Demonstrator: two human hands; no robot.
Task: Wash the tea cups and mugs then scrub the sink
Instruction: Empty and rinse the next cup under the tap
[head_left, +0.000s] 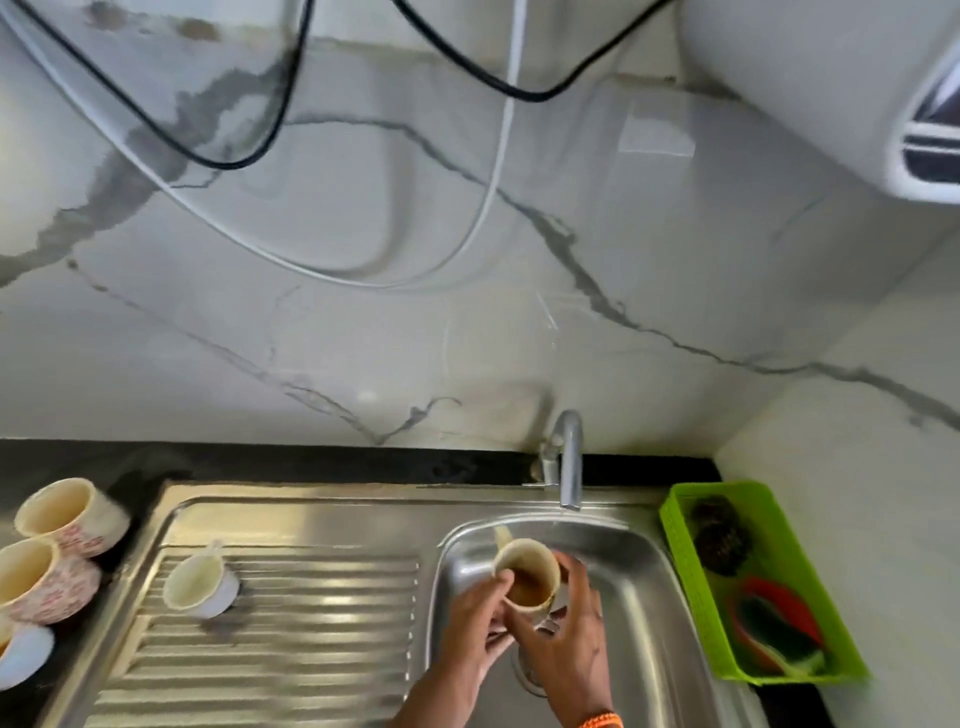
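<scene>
Over the steel sink basin (644, 587) I hold a cream mug (527, 574) with brown liquid in it, tilted toward me. My left hand (475, 618) grips its left side and my right hand (566, 634) wraps its right side. The tap (569, 462) stands just behind the basin, with no water visibly running. A small white cup (200, 584) lies on its side on the ribbed drainboard (291, 639). Two patterned mugs (72, 514) (44, 579) lie tipped on the dark counter at the left, and another white cup (23, 654) sits below them.
A green plastic tray (680, 525) right of the sink holds two dark scrubbers (719, 535) and a red and green scrub pad (779, 623). Black and white cables (488, 197) hang across the marble wall. A white appliance (883, 93) is mounted at the upper right.
</scene>
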